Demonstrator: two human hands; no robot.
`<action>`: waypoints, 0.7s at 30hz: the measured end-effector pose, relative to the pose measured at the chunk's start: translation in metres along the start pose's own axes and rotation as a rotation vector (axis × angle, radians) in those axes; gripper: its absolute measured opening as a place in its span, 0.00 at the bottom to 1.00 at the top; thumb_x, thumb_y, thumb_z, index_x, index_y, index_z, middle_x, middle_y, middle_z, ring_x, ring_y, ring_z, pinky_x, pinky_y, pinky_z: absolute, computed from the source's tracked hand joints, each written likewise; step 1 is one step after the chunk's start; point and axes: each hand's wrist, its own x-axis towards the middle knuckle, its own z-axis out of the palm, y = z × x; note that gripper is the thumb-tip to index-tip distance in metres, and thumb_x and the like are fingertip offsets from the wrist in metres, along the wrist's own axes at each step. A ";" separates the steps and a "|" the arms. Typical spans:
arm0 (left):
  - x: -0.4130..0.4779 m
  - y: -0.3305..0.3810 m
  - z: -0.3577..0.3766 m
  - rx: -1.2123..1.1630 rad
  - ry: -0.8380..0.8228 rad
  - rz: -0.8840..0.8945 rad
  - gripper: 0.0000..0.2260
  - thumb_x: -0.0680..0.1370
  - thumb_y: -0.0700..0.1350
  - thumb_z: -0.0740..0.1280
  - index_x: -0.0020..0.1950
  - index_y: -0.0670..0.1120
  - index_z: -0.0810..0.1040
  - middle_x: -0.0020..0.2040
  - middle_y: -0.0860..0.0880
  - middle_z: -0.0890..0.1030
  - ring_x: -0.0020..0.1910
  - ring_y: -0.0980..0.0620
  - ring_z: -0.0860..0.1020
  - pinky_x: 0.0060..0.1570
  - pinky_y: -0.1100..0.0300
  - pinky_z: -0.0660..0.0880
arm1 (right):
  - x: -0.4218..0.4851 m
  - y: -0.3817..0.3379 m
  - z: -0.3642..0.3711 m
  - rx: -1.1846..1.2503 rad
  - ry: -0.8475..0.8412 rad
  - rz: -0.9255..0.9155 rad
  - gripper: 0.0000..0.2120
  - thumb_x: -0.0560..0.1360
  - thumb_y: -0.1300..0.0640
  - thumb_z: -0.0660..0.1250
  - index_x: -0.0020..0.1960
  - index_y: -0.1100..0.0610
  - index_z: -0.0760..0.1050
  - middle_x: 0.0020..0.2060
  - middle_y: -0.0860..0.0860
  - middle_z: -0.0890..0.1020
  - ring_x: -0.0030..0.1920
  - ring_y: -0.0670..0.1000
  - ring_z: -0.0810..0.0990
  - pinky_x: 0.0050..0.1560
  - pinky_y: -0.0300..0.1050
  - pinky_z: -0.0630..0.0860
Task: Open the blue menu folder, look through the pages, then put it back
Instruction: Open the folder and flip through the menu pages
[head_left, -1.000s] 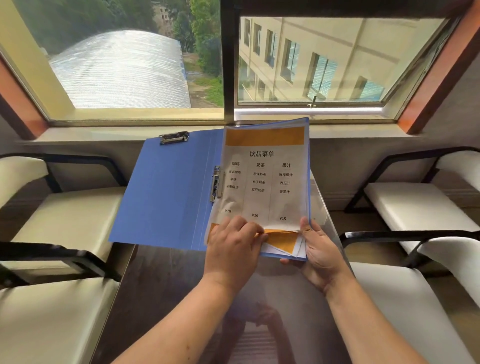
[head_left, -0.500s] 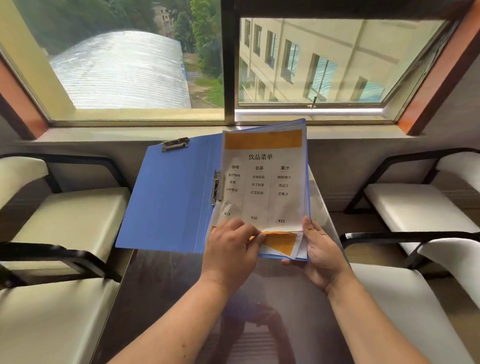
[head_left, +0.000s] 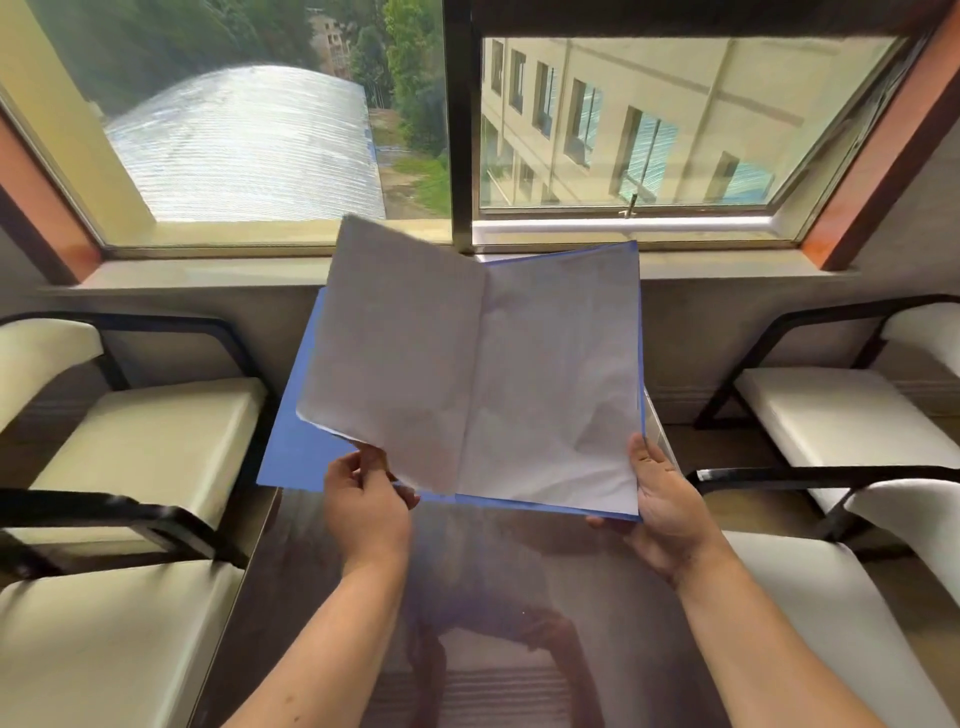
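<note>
The blue folder (head_left: 291, 457) is held open in the air above the dark glossy table (head_left: 519, 597), in front of the window (head_left: 457, 130), with pale chairs (head_left: 140, 441) on either side. The left hand (head_left: 366, 506) has its fingers closed in a pinch on the bottom corner of a loose page (head_left: 395, 364) that stands lifted over the left cover; its white back faces the camera. The right hand (head_left: 662, 512) cups the folder's lower right corner, thumb on top of the right-hand sheet (head_left: 556, 384), fingers gripping from beneath.

The folder looks light, and its covers probably fairly stiff. The paper is thin, already creased and limp, so I would expect it to tear or crumple if pulled; corners and the bottom edge seem the sensible places to take hold. The spine, and so the long axis, runs from the person up toward the window, with the covers spreading left and right
</note>
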 end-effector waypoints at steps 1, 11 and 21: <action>0.004 -0.003 -0.002 -0.025 0.015 -0.030 0.09 0.86 0.48 0.64 0.46 0.48 0.75 0.30 0.44 0.78 0.23 0.51 0.78 0.25 0.61 0.77 | 0.001 0.000 -0.001 -0.003 0.007 0.002 0.20 0.80 0.43 0.65 0.67 0.51 0.80 0.62 0.58 0.87 0.47 0.62 0.90 0.24 0.51 0.83; 0.018 -0.016 -0.013 0.153 0.027 -0.052 0.13 0.80 0.60 0.63 0.44 0.52 0.76 0.32 0.50 0.82 0.33 0.37 0.83 0.38 0.42 0.81 | 0.005 -0.002 0.003 -0.032 0.020 0.016 0.18 0.81 0.42 0.64 0.65 0.49 0.83 0.63 0.56 0.87 0.57 0.64 0.88 0.26 0.54 0.86; 0.013 -0.015 -0.018 0.123 0.006 -0.101 0.23 0.79 0.65 0.62 0.41 0.47 0.82 0.26 0.53 0.80 0.18 0.55 0.71 0.18 0.59 0.70 | 0.004 -0.006 0.002 -0.029 0.017 0.029 0.18 0.80 0.42 0.64 0.63 0.47 0.84 0.63 0.56 0.87 0.58 0.65 0.87 0.26 0.55 0.86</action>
